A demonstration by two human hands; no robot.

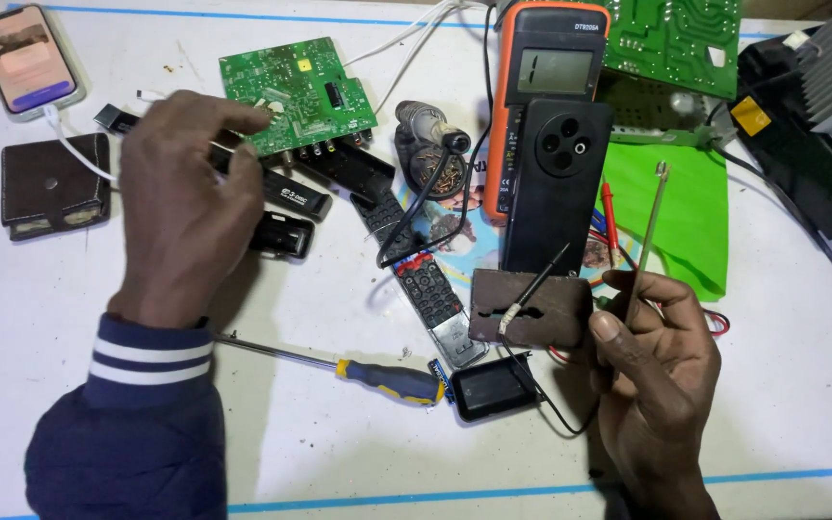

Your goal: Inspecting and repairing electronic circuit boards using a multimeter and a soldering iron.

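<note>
My left hand (185, 193) reaches over several black stick-shaped parts (286, 236), back up, fingers curled down. Its fingertips touch the near edge of a small green circuit board (296, 91); what lies under the palm is hidden. My right hand (657, 371) pinches a small brown board (551, 313) under the thumb. The same hand holds a thin metal rod (649, 226) that points up and away. A thin black probe (543, 279) with a white-wrapped end rests on the brown board, and its black wire (560, 414) loops below.
An orange multimeter (551, 72) stands at the back with a black phone (556, 183) leaning on it. A remote control (426, 284), a blue-and-yellow screwdriver (387, 377) and a small black box (493, 390) lie in the middle. A lit phone (26, 58), a brown wallet (55, 183) and a green cloth (690, 217) lie around.
</note>
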